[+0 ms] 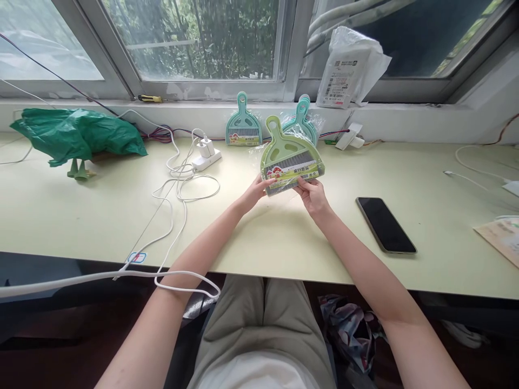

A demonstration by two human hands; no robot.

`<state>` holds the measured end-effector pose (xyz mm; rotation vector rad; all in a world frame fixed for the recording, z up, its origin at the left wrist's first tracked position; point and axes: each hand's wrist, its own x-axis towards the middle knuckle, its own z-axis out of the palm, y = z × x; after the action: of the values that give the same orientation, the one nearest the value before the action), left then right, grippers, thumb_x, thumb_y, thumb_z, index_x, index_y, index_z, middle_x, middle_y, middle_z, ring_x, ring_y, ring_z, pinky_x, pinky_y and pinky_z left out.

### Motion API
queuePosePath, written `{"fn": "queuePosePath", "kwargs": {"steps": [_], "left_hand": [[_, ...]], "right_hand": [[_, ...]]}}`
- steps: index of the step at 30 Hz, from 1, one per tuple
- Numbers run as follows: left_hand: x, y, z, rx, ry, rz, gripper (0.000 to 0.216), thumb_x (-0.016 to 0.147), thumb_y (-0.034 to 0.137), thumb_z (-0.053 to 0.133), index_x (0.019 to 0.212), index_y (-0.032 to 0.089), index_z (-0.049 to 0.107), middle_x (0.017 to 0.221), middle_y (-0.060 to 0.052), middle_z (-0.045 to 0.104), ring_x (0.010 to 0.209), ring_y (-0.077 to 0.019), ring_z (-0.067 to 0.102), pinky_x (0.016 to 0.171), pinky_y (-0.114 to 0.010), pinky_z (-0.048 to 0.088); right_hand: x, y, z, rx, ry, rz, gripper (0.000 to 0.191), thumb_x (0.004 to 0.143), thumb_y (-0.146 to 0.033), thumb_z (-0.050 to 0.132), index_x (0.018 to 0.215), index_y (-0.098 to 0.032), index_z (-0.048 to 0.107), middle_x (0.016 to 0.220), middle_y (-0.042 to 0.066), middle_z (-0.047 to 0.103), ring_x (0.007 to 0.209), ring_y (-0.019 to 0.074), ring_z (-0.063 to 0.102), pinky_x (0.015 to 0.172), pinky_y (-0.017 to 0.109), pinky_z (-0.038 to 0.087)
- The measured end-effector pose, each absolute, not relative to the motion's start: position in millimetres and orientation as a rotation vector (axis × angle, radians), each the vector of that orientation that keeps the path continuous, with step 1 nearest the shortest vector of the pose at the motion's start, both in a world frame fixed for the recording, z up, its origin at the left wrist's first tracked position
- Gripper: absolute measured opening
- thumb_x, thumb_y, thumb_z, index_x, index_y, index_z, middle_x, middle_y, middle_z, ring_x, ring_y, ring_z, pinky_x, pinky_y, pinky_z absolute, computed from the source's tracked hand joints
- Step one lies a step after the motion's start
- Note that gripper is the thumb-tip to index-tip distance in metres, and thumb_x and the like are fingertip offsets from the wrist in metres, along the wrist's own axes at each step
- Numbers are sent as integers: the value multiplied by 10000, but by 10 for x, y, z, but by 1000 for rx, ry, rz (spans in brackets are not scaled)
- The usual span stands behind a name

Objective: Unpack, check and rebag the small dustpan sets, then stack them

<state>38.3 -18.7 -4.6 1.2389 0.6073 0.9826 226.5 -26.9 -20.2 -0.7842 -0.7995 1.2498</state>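
Observation:
A green dustpan and brush set (290, 154) in clear plastic wrap is held up over the table, tilted, with its handle pointing up. My left hand (258, 193) grips its lower left corner, and my right hand (312, 195) pinches its bottom edge with the thumb in front. Behind it a teal dustpan set (302, 116) leans at the wall, partly hidden by the green one. To the left of these, another teal dustpan set (243, 127) stands upright against the wall, its brush and label facing me.
A black phone (386, 225) lies to the right of my arm. White cables (184, 202) and a power strip (206, 159) spread on the left, one cable crossing my left forearm. A green plastic bag (81, 135) sits far left; a wrapped white package (346, 70) stands on the sill.

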Motion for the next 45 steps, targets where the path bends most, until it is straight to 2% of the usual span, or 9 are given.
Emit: {"fn": "queuePosePath", "kwargs": {"steps": [6, 13, 15, 20, 23, 32, 40, 43, 45], "left_hand": [[274, -92, -62, 1036, 563, 1043, 564, 796, 569, 568, 1195, 173, 611, 1175, -97, 698, 1214, -324, 582, 1063, -481, 412], [174, -104, -87, 1190, 487, 794, 611, 700, 485, 714, 1212, 168, 613, 1225, -122, 676, 1247, -344, 556, 1066, -480, 397], [169, -114, -81, 1190, 457, 807, 651, 681, 533, 721, 1214, 174, 617, 1239, -129, 667, 1257, -352, 546, 1064, -482, 397], [102, -121, 30, 1152, 418, 978, 809, 707, 803, 519, 1288, 241, 560, 1280, -104, 638, 1324, -343, 483, 1067, -507, 384], [35, -101, 97, 1119, 453, 1033, 873, 733, 864, 373, 1319, 236, 528, 1266, -107, 642, 1340, -336, 465, 1071, -526, 372], [319, -226, 68, 1041, 463, 862, 662, 839, 676, 397, 1227, 181, 600, 1156, -118, 696, 1245, -337, 544, 1048, -545, 410], [345, -89, -16, 1033, 489, 1104, 932, 746, 889, 234, 1360, 234, 482, 1245, -95, 654, 1293, -326, 511, 1065, -509, 393], [342, -102, -39, 1121, 499, 1115, 881, 752, 880, 276, 1347, 265, 485, 1243, -74, 655, 1309, -325, 499, 1062, -493, 399], [362, -145, -33, 1183, 525, 1100, 777, 782, 809, 397, 1322, 261, 499, 1253, -76, 649, 1308, -328, 498, 1053, -489, 410]], "right_hand": [[2226, -305, -217, -790, -894, 1403, 329, 564, -312, 884, 818, -188, 716, 953, 47, 767, 1069, 287, 681, 995, 474, 549], [2279, -308, -173, -787, -919, 1417, 350, 582, -304, 876, 868, -177, 717, 996, 69, 760, 1109, 298, 664, 1026, 477, 526], [2275, -316, -159, -773, -926, 1413, 344, 586, -309, 875, 864, -176, 721, 989, 69, 762, 1106, 298, 666, 1021, 475, 531], [2262, -342, -124, -706, -904, 1363, 322, 605, -306, 871, 871, -191, 730, 1000, 38, 763, 1094, 280, 673, 1021, 448, 541], [2229, -367, -116, -702, -917, 1378, 326, 612, -316, 866, 882, -197, 728, 1017, 34, 760, 1095, 270, 673, 1022, 436, 540], [2087, -455, -132, -745, -950, 1458, 348, 596, -316, 866, 886, -192, 716, 998, 56, 761, 1088, 288, 674, 1004, 464, 545], [2159, -392, -139, -743, -912, 1329, 329, 628, -315, 849, 899, -211, 695, 1050, 49, 748, 1163, 278, 637, 1029, 463, 528], [2208, -352, -162, -754, -893, 1293, 327, 626, -315, 849, 894, -209, 695, 1055, 42, 748, 1171, 267, 632, 1037, 448, 525], [2234, -333, -174, -757, -886, 1279, 324, 629, -309, 847, 899, -209, 697, 1055, 36, 748, 1168, 259, 635, 1040, 438, 523]]}}
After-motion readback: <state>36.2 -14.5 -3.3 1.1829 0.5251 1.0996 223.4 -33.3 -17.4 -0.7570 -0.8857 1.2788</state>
